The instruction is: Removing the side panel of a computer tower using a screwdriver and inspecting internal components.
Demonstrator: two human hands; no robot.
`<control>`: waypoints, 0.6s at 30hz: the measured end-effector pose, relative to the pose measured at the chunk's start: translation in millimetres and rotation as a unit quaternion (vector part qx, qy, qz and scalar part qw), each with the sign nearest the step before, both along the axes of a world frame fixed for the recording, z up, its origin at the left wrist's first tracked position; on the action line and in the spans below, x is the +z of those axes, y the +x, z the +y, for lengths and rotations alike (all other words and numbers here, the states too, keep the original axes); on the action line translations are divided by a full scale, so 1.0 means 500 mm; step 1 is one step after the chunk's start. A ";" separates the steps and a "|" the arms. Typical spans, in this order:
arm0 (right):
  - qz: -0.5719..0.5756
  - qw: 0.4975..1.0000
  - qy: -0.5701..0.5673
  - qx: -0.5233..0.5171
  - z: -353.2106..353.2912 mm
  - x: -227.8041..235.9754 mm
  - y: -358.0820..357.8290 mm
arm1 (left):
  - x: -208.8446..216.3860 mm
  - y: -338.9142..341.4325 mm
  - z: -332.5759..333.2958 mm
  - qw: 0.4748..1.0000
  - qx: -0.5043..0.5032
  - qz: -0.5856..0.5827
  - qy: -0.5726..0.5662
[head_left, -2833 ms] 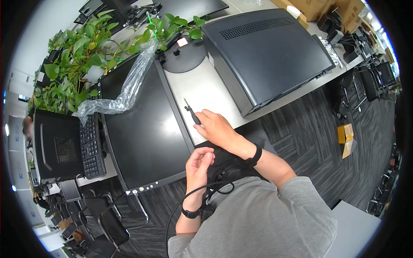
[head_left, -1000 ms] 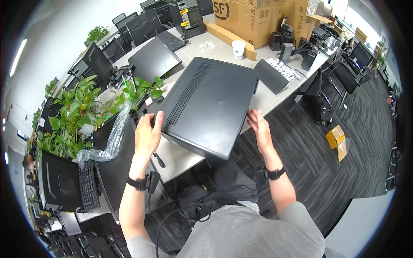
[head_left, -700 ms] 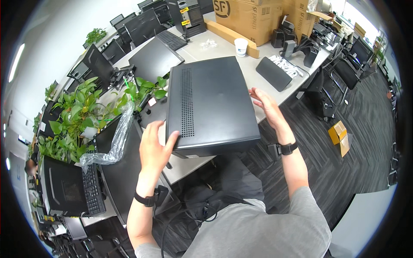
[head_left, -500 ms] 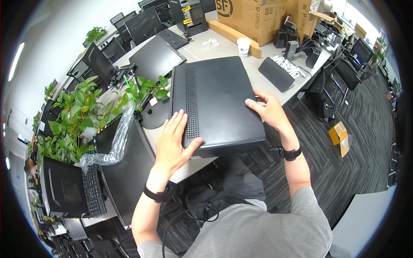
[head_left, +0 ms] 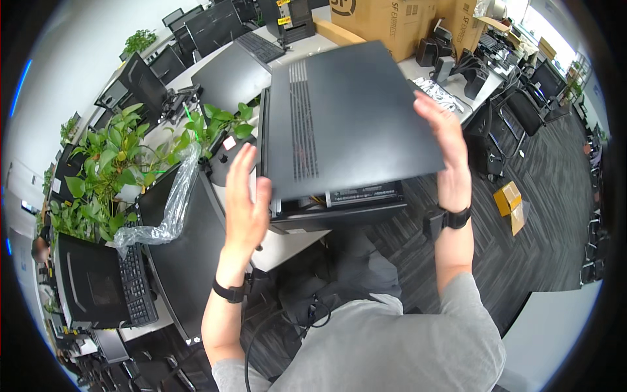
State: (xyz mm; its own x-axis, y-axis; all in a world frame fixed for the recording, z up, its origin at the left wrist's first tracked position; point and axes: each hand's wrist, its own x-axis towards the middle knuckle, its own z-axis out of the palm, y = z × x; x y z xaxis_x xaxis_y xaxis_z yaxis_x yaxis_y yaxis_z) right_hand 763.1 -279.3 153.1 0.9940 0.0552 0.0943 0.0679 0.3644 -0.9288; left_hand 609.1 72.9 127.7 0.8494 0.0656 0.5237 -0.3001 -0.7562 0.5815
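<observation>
Between my hands is a black metal side panel [head_left: 366,117] with a slotted vent strip, raised and tilted above a computer case [head_left: 346,217]. My left hand [head_left: 245,212] presses the panel's left edge, thumb against it and fingers stretched upward. On the opposite edge, my right hand [head_left: 447,140] holds with the palm side, its fingers extended. The case lies flat on the desk corner. Below the panel's near edge, part of its inside shows: a labelled metal unit [head_left: 366,195] and some yellow wires. Most of the interior is hidden under the panel.
Left of the case are a leafy potted plant [head_left: 111,170], crumpled clear plastic wrap [head_left: 173,209], a keyboard [head_left: 138,287] and a dark monitor [head_left: 183,261]. Cardboard boxes [head_left: 385,29] stand behind. White cables [head_left: 436,95] lie at right; a small carton [head_left: 508,199] is on the floor.
The side panel has come up off the case and shifted right, baring part of the inside. Both hands rose with it, the right one moving farther right.
</observation>
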 end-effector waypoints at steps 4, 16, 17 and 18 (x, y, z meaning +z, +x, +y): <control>-0.020 0.990 0.130 0.050 -0.016 0.068 -0.014 | 0.023 -0.024 0.042 0.959 -0.053 0.043 -0.274; -0.106 0.975 0.141 0.138 0.305 0.077 -0.326 | -0.004 -0.346 0.040 0.879 0.048 -0.113 -0.460; -0.065 0.966 0.171 0.184 0.346 0.065 -0.349 | -0.017 -0.387 0.042 0.874 0.126 -0.136 -0.448; -0.047 0.959 0.171 0.222 0.382 0.049 -0.368 | -0.031 -0.421 0.047 0.857 0.181 -0.156 -0.456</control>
State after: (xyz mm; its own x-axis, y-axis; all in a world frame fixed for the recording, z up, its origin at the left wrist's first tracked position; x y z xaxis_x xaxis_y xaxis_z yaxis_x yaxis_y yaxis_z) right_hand 579.3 -88.2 177.7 0.8662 0.4204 0.2702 -0.0864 0.6584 -0.7477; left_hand 398.5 96.4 112.0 0.5145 0.7987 0.3120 -0.3904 -0.1057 0.9145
